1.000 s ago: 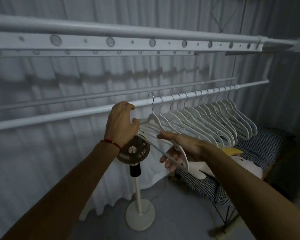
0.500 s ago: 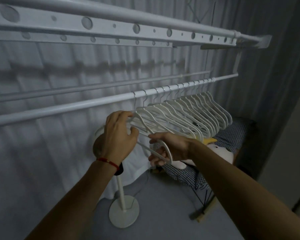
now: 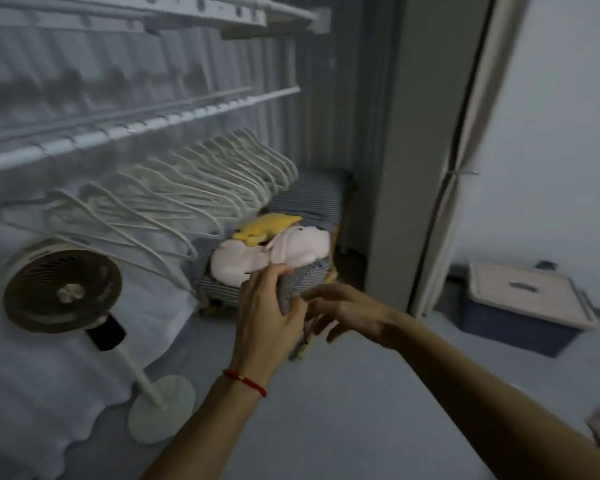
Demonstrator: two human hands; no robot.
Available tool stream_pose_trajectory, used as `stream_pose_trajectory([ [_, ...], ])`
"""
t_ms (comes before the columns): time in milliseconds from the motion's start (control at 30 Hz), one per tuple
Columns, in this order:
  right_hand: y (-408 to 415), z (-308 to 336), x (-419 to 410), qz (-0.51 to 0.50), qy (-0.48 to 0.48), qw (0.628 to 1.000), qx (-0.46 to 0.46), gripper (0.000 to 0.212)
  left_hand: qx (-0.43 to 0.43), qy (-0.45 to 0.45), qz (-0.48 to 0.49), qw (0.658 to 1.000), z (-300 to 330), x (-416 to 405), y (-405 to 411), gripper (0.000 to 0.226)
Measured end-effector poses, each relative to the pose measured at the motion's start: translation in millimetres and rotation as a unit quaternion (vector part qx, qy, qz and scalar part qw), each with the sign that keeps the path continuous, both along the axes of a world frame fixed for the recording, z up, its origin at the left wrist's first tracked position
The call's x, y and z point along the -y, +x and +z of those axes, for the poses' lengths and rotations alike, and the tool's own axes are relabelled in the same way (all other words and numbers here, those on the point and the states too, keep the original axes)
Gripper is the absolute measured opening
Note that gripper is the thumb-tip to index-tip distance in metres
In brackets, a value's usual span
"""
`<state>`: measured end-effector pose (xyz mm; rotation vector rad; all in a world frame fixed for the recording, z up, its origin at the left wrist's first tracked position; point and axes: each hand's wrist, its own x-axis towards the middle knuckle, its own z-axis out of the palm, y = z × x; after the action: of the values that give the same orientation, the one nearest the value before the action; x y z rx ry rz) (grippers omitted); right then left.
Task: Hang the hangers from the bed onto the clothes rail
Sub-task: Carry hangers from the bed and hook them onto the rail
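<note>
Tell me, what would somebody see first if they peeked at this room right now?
Probably the long row of white hangers hanging from the clothes rail on the left, all a bit blurred. Next, the round fan standing on the floor below them. In the middle, the person's left hand and right hand hold nothing, in front of a yellow soft toy lying on a checked bed.

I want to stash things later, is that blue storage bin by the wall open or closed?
Closed: the pale lid sits flat on the blue storage bin.

Motion blur smears the hangers (image 3: 187, 188); both hands (image 3: 267, 313) hide the bed's (image 3: 309, 195) near corner.
</note>
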<state>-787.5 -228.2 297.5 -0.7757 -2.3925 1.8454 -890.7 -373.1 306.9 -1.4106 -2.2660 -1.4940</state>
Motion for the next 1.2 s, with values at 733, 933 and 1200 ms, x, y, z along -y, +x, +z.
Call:
stream_pose_trajectory([
  [733, 649, -226, 253, -0.736, -0.155, 0.637, 0.170, 0.018, -0.029, -0.436, -0.665, 0.606, -198, -62, 602, 0.042],
  [933, 729, -262, 392, -0.857, -0.226, 0.443, 0.135, 0.013, -0.142, -0.416, -0.771, 0.461, -205, 27, 737, 0.048],
  [1200, 861, -376, 485, -0.860, -0.322, 0.368, 0.148, 0.022, -0.221, -0.469, -0.740, 0.428, -248, 117, 891, 0.052],
])
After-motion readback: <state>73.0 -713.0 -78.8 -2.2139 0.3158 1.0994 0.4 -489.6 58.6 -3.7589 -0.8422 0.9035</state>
